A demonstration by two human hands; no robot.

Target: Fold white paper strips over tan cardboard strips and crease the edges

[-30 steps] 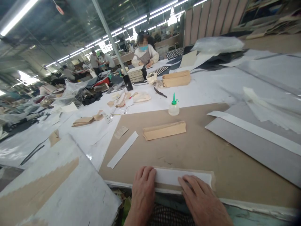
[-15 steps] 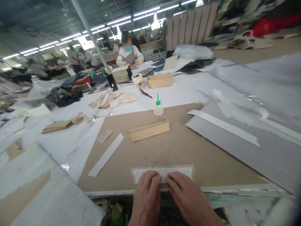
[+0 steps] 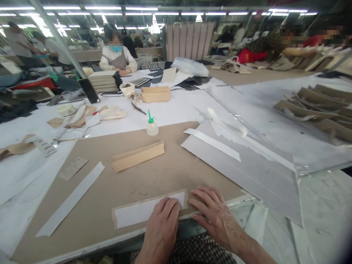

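A white strip [image 3: 134,213] lies on a slightly larger tan piece near the front edge of the brown board [image 3: 176,170]. My left hand [image 3: 163,222] rests on the strip's right part, fingers together and bent, pressing it flat; its fingertips touch the white surface. Just past the strip's right end, my right hand [image 3: 213,211] is on the board with its fingers apart and nothing in it. Farther back on the board lie a stack of tan strips [image 3: 139,156] and, to the left, a long white strip [image 3: 73,198].
A bottle with a green nozzle [image 3: 152,126] stands at the board's back edge. Grey sheets [image 3: 247,172] bearing white strips overlap the board's right side. Brown pieces [image 3: 316,106] are piled far right. A person [image 3: 118,58] sits across the table beside stacked panels [image 3: 104,81].
The view has turned to the right. My right hand has moved off the white strip to its right, with fingers spread wider. My left hand now lies nearer the strip's right end.
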